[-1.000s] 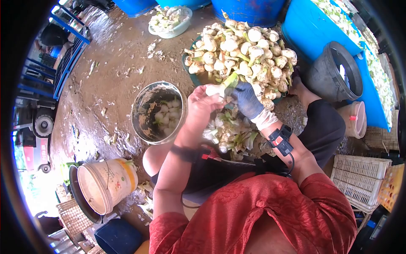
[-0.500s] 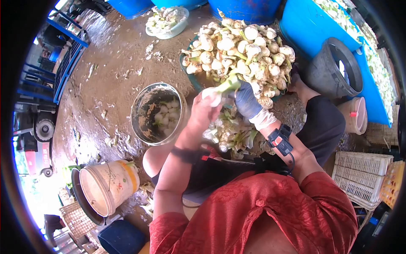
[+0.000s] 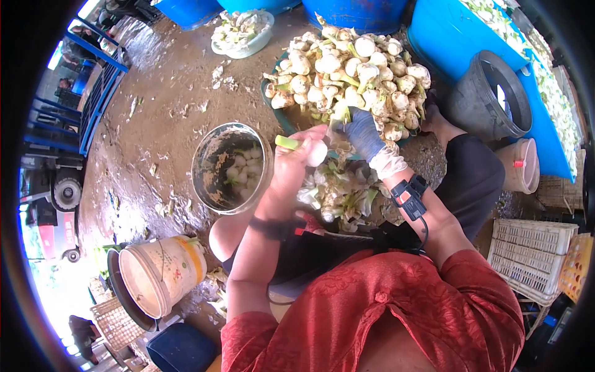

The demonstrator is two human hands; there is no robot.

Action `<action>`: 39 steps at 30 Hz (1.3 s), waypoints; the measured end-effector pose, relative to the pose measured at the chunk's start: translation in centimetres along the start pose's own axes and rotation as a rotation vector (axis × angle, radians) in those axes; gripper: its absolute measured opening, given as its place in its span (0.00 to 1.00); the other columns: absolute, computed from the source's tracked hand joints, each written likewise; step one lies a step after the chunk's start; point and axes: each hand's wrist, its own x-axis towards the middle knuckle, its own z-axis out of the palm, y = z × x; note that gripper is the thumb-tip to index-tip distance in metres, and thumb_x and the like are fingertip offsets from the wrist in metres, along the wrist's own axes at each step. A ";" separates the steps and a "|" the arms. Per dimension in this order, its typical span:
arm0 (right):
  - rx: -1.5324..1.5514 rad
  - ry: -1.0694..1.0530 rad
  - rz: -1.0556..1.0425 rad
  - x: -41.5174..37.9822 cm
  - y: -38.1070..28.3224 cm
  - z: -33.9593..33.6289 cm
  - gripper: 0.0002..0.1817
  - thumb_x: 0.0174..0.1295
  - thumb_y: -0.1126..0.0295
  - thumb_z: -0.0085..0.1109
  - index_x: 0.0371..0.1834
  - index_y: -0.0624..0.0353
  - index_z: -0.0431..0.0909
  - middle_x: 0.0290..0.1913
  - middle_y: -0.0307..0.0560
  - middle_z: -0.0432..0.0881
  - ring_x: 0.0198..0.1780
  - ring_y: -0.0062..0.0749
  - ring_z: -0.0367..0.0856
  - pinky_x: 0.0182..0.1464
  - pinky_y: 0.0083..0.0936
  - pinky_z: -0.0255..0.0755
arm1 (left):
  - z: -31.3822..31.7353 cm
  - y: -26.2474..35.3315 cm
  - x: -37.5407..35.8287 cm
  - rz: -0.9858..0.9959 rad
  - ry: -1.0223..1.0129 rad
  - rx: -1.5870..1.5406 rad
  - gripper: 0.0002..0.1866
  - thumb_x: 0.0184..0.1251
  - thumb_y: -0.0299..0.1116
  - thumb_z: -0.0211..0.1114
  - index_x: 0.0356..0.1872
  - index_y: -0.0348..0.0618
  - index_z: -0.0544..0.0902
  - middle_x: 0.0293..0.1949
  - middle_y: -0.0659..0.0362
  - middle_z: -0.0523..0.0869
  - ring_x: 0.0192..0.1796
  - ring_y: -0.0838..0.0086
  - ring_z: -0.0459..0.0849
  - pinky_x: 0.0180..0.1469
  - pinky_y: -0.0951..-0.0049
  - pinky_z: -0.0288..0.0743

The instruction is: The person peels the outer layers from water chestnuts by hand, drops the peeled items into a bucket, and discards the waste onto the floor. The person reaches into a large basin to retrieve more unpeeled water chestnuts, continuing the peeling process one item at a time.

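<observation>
My bare left hand [image 3: 289, 166] is closed around a peeled white garlic bulb [image 3: 317, 154]; its short green stem [image 3: 286, 142] sticks out on the left. My right hand [image 3: 364, 136], in a blue-grey glove with a white cuff, is closed on stripped garlic skin [image 3: 340, 116], pale green and loose. The two hands are apart. Just beyond them a heap of unpeeled garlic bulbs [image 3: 372, 77] fills a wide green basin [image 3: 270, 106]. Below the hands lies a pile of peelings [image 3: 341, 189]. Whether a tool sits inside the gloved hand is hidden.
Left of my hands stands a round bucket [image 3: 265, 186] with peeled bulbs inside. A floral white bucket [image 3: 164, 270] is lower left. A black bucket [image 3: 462, 102], a pink bucket [image 3: 520, 162] and a white crate [image 3: 530, 254] stand right. A pale basin [image 3: 251, 43] is at the back.
My hands have drawn apart. The bulb has turned in my left hand, its stem now pointing left, and the outer skin has come away in my right hand.
</observation>
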 end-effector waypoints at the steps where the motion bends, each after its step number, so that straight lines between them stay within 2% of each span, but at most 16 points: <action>1: 0.002 0.001 -0.002 -0.2 0.0 -0.2 0.13 0.50 0.74 0.66 0.38 0.66 0.79 0.30 0.51 0.83 0.31 0.31 0.80 0.37 0.27 0.74 | 0.1 0.1 0.1 0.052 -0.012 -0.028 0.19 0.65 0.40 0.61 0.49 0.33 0.78 0.53 0.44 0.80 0.55 0.64 0.80 0.53 0.67 0.76; 2: -0.069 -0.048 -0.001 -0.7 0.1 -0.2 0.13 0.50 0.74 0.66 0.39 0.66 0.78 0.31 0.52 0.83 0.32 0.31 0.80 0.37 0.27 0.74 | -0.6 0.2 0.4 0.020 -0.051 -0.103 0.25 0.64 0.44 0.61 0.54 0.34 0.75 0.58 0.43 0.76 0.62 0.59 0.74 0.62 0.59 0.69; 5: -0.101 -0.242 0.016 -2.3 0.4 -0.7 0.15 0.50 0.70 0.67 0.40 0.64 0.79 0.32 0.52 0.84 0.34 0.33 0.82 0.40 0.28 0.75 | -2.0 0.1 0.9 0.115 -0.041 -0.280 0.30 0.60 0.44 0.64 0.59 0.35 0.71 0.60 0.42 0.74 0.61 0.56 0.74 0.64 0.57 0.65; 7: -0.920 -0.470 -0.203 -3.3 0.2 -1.2 0.20 0.50 0.70 0.68 0.48 0.60 0.77 0.40 0.50 0.83 0.39 0.32 0.82 0.42 0.27 0.76 | -2.1 0.5 0.9 0.128 -0.048 -0.283 0.32 0.60 0.43 0.63 0.62 0.37 0.67 0.60 0.41 0.73 0.60 0.54 0.75 0.61 0.57 0.70; 8: -0.777 -0.300 -0.423 -4.1 0.7 -1.2 0.25 0.52 0.72 0.67 0.56 0.57 0.74 0.48 0.48 0.80 0.45 0.35 0.81 0.47 0.27 0.76 | -1.7 1.0 0.8 0.120 -0.050 -0.231 0.29 0.61 0.42 0.62 0.60 0.37 0.69 0.59 0.41 0.74 0.57 0.55 0.77 0.56 0.59 0.73; 9: -0.777 -0.301 -0.421 -4.2 0.9 -1.2 0.25 0.52 0.72 0.67 0.56 0.57 0.74 0.48 0.48 0.80 0.45 0.35 0.81 0.47 0.27 0.76 | -1.3 1.3 0.8 0.111 -0.051 -0.180 0.26 0.61 0.41 0.61 0.57 0.37 0.70 0.57 0.41 0.75 0.55 0.56 0.78 0.52 0.60 0.76; 11: -0.039 -0.275 -0.305 -4.8 -2.3 -1.1 0.27 0.55 0.75 0.65 0.60 0.57 0.71 0.53 0.49 0.77 0.49 0.36 0.80 0.52 0.27 0.74 | -1.2 0.4 0.7 0.110 -0.061 -0.180 0.23 0.63 0.41 0.59 0.54 0.37 0.71 0.53 0.42 0.77 0.49 0.58 0.80 0.46 0.62 0.77; 15: 0.069 -0.364 -0.498 -4.9 -5.5 -0.7 0.24 0.57 0.76 0.63 0.59 0.58 0.72 0.50 0.48 0.78 0.48 0.33 0.80 0.52 0.26 0.74 | -0.8 0.1 0.0 -0.081 0.002 -0.097 0.17 0.68 0.41 0.52 0.47 0.37 0.70 0.42 0.46 0.81 0.36 0.63 0.82 0.36 0.65 0.77; 16: 0.024 -0.409 -0.493 -4.4 -5.4 -0.5 0.24 0.56 0.77 0.63 0.58 0.59 0.72 0.49 0.48 0.78 0.46 0.30 0.80 0.50 0.25 0.74 | -1.1 -0.5 0.1 0.129 -0.048 0.368 0.18 0.71 0.43 0.49 0.48 0.36 0.70 0.38 0.48 0.81 0.32 0.65 0.82 0.35 0.67 0.77; 20: 0.107 -0.446 -0.410 -4.3 -4.6 0.1 0.18 0.52 0.80 0.65 0.47 0.61 0.76 0.39 0.44 0.80 0.38 0.25 0.79 0.44 0.23 0.74 | -1.3 -0.7 0.1 0.170 -0.072 0.663 0.20 0.71 0.45 0.50 0.48 0.36 0.70 0.38 0.49 0.81 0.32 0.65 0.82 0.36 0.68 0.77; 22: 0.106 -0.420 -0.430 -4.3 -4.3 0.3 0.15 0.51 0.81 0.65 0.43 0.62 0.77 0.35 0.43 0.80 0.37 0.25 0.78 0.42 0.23 0.74 | -0.6 0.3 -0.3 -0.144 -0.038 -0.124 0.21 0.71 0.47 0.51 0.46 0.36 0.71 0.38 0.50 0.81 0.34 0.66 0.82 0.37 0.69 0.77; 29: 0.013 -0.301 -0.386 -4.7 -3.4 -0.5 0.06 0.52 0.79 0.63 0.33 0.62 0.77 0.27 0.45 0.79 0.31 0.25 0.77 0.35 0.23 0.71 | -0.8 0.4 0.1 -0.083 0.029 -0.147 0.19 0.68 0.46 0.56 0.36 0.36 0.75 0.35 0.53 0.79 0.35 0.66 0.79 0.40 0.65 0.75; 32: -0.116 -0.256 -0.399 -4.8 -2.7 -1.6 0.05 0.53 0.77 0.63 0.33 0.61 0.77 0.26 0.45 0.78 0.29 0.26 0.76 0.34 0.24 0.70 | -1.9 -0.4 1.1 -0.041 -0.061 -0.518 0.15 0.64 0.44 0.61 0.32 0.41 0.74 0.32 0.57 0.75 0.41 0.63 0.73 0.54 0.58 0.67; 34: -0.193 -0.272 -0.369 -5.0 -1.9 -2.0 0.06 0.53 0.76 0.63 0.33 0.61 0.78 0.26 0.45 0.79 0.29 0.26 0.76 0.34 0.24 0.70 | -2.5 -0.7 1.4 -0.047 -0.053 -0.590 0.15 0.65 0.44 0.60 0.32 0.41 0.74 0.32 0.56 0.74 0.41 0.63 0.73 0.52 0.59 0.67; 37: -0.221 -0.531 -0.300 -5.5 1.2 -1.3 0.06 0.52 0.72 0.63 0.33 0.59 0.79 0.29 0.48 0.81 0.30 0.33 0.79 0.34 0.28 0.72 | -2.7 -0.5 1.4 -0.063 -0.007 -0.704 0.14 0.66 0.44 0.58 0.33 0.42 0.74 0.32 0.56 0.74 0.41 0.63 0.73 0.52 0.59 0.67; 39: -0.637 -0.646 -0.434 -6.9 2.0 -0.6 0.07 0.52 0.67 0.62 0.33 0.57 0.80 0.30 0.51 0.83 0.33 0.43 0.81 0.38 0.35 0.73 | -2.9 -0.4 1.5 -0.072 0.030 -0.746 0.14 0.67 0.44 0.58 0.34 0.43 0.74 0.32 0.56 0.74 0.41 0.62 0.73 0.53 0.57 0.67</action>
